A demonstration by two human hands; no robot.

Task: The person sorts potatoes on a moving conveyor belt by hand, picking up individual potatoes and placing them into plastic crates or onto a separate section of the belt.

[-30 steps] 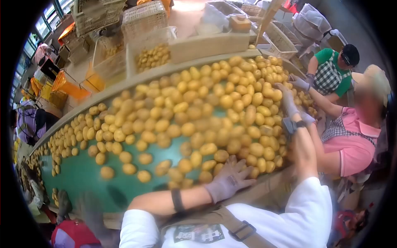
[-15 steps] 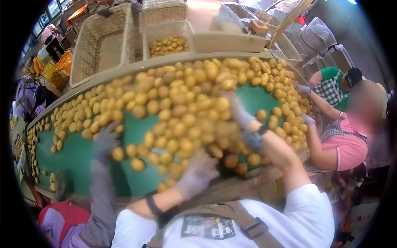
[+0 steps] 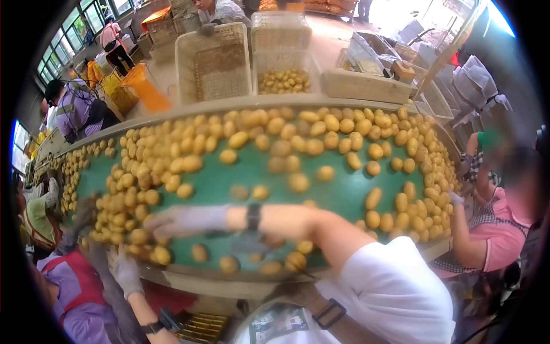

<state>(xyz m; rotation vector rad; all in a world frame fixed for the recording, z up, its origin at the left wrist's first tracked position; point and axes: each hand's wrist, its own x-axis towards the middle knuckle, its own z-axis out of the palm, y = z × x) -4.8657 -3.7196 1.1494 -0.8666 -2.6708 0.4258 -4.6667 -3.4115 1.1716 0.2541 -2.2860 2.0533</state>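
Note:
Many yellow potatoes [image 3: 129,198] lie on a green belt [image 3: 217,189], thick along the far side and in a heap at the left. My right hand [image 3: 192,222], in a pale glove, reaches left across the belt with fingers stretched out against the heap, blurred by motion. At the near left edge is my left hand [image 3: 125,272], also gloved, its fingers apart beside the nearest potatoes. Neither hand shows a potato in its grip. Loose potatoes lie near my right forearm.
Beyond the far rim [image 3: 229,104] stand a crate [image 3: 213,71] and a crate of potatoes [image 3: 283,81]. A co-worker in purple [image 3: 80,286] is close at my left, with a dark-gloved hand [image 3: 86,212] near the heap. Another co-worker in pink [image 3: 501,235] works at the right.
My right hand has swept left and nearer from the middle of the belt. My left hand has moved left to the near edge. Potatoes have shifted, baring more green, and the view has turned.

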